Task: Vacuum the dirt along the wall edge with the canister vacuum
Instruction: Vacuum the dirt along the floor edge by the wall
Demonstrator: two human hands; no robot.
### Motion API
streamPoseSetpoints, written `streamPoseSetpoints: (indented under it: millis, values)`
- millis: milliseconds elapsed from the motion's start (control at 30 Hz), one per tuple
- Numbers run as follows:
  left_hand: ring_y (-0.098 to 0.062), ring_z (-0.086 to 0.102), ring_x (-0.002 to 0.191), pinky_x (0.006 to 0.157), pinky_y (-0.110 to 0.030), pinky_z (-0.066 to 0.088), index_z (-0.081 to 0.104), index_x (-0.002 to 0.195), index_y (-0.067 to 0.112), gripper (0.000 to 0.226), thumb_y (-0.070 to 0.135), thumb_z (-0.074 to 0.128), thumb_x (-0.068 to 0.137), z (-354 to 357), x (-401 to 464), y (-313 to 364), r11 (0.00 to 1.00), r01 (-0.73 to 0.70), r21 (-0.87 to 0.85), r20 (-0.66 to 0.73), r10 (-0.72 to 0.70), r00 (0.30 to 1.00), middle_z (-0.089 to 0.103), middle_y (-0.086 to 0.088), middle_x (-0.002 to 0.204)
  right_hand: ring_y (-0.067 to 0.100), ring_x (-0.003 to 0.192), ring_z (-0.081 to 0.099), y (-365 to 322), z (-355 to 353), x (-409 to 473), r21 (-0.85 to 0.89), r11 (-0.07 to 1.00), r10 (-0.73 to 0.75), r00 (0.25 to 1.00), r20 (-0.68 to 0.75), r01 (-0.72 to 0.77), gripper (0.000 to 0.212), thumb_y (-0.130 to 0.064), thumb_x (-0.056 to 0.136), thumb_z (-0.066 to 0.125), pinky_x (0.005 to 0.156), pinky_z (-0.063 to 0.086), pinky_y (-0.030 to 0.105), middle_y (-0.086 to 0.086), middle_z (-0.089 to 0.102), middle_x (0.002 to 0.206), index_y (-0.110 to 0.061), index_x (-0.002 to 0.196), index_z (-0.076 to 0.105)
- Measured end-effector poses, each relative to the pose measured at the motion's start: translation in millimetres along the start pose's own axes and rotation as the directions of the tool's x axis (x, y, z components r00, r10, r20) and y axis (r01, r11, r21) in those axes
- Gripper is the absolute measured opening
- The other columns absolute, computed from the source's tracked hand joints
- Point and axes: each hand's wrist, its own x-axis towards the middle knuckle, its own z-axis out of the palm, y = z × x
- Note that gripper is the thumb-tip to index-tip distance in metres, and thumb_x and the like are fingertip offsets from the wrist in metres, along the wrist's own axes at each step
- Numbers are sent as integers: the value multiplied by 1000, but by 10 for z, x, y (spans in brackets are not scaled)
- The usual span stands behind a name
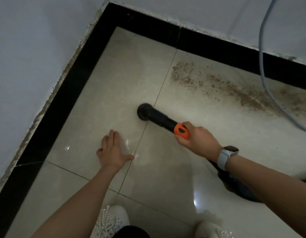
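Brown dirt (pixel 222 86) is lying in a long gritty band on the pale tiled floor (pixel 100 93), running beside the black skirting (pixel 217 47) of the far wall, its long axis slanting from the grout line near the corner down and away to the right. Black and round, the vacuum nozzle (pixel 144 112) is resting on the floor well short of that band, so the dirt is sitting ahead and to the right of it, nearer the wall. The nozzle's tube (pixel 163 120) is pointing leftward toward the corner, roughly parallel to the band rather than at it; in all likelihood the coming move is turning on swinging the nozzle toward the wall edge. The right hand (pixel 196 140), the nearer one to the dirt, is gripping the orange collar (pixel 182 131), fingers wrapped around it, a pale-strapped watch (pixel 228 152) on its wrist. The left hand (pixel 114 152) is pressing flat on the tile, fingers straight, holding nothing. A bluish hose (pixel 263 78) is trailing down the wall and across the dirt. No brand or writing is showing legibly.
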Motion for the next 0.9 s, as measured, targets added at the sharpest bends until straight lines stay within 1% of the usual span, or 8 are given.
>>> streamPoseSetpoints:
  millis: [100,200,300,367,433,533,700,900]
  values:
    - [-22,0,144,108,-48,24,2,150,18,110,54,72,72,-16,-8,-24,1000,3,-28,-5,-3,1000,-9,3,158,32,85,63,-50,164,-219,-10,995,-96,979,179,100,44,-51,86,55,62,37,28,10,67,98,-23,120,48]
    - [-24,7,143,109,-47,24,15,149,16,86,40,66,84,-73,4,11,989,15,-149,-11,-17,1000,3,0,159,30,84,63,-54,150,-162,-40,997,-56,995,88,60,45,-54,86,53,61,36,29,7,67,98,-22,117,47]
    - [-29,30,135,107,-41,30,35,143,9,57,29,54,93,-179,-31,317,906,-13,-422,-146,-54,988,29,-13,151,33,89,62,-105,13,18,51,996,78,997,-3,-78,46,-54,86,55,66,43,33,9,66,100,-19,116,47]
    - [-28,48,122,100,-34,37,35,143,9,52,30,48,97,-302,-73,645,726,-13,-687,-87,-64,994,43,-14,140,34,93,61,-147,-65,44,185,975,125,992,11,-124,48,-51,85,58,75,49,37,12,65,104,-18,117,46]
    - [-25,58,108,89,-34,46,29,145,13,54,35,43,98,-435,-124,979,442,88,-893,109,22,994,53,-11,130,34,91,62,-135,-105,-31,283,954,83,994,75,-101,49,-46,86,61,79,50,42,13,65,105,-17,121,44]
    - [-27,61,105,82,-37,51,27,142,14,54,31,49,96,-541,-164,1381,221,213,-952,256,189,948,55,-14,128,33,71,62,-31,-60,-241,344,936,21,986,166,-78,45,-46,89,57,68,51,44,15,65,93,-13,117,44]
    - [-31,56,110,80,-40,49,30,120,8,37,18,55,94,-675,-120,1871,305,198,-932,218,32,975,51,-16,124,30,67,58,202,-34,-276,301,946,105,993,62,-119,37,-53,91,50,56,40,36,7,61,77,-17,95,43]
    - [-27,55,102,85,-38,49,41,114,13,21,19,52,96,-946,-195,2209,481,246,-842,330,97,939,53,-12,121,24,56,42,328,-211,-166,312,939,154,988,-11,-143,36,-53,93,44,44,23,31,-3,42,63,-19,89,35]
